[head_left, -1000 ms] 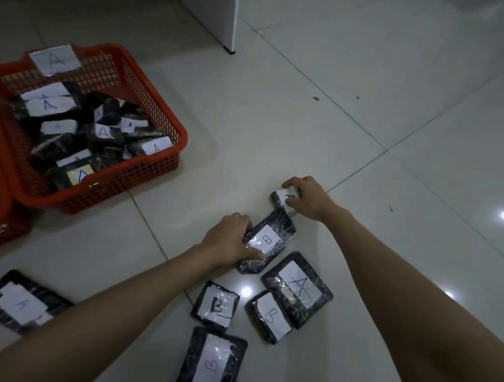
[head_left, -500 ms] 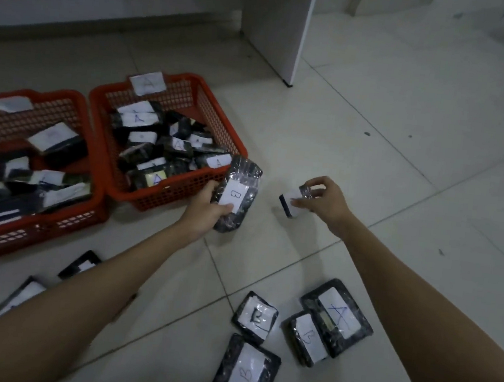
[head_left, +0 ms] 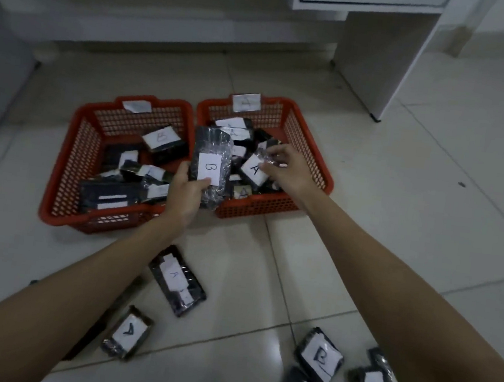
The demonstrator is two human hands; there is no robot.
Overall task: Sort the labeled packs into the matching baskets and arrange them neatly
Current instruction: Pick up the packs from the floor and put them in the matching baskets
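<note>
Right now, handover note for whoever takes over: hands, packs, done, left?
Left hand grips a B pack, held over the gap between the baskets.
Right hand pinches a small A pack over the right basket, tagged A.
Done: both baskets, including the left basket, already hold packs.
Left: drop these two, then sort the floor packs: A packs, B pack and others at bottom right.

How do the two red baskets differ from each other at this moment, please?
The left basket holds packs marked B; the right basket holds packs marked A. The right basket's tag reads A; the left one's tag is unreadable. The right hand reaches into the right basket; no hand is inside the left. Both are red, perforated and side by side.
</note>
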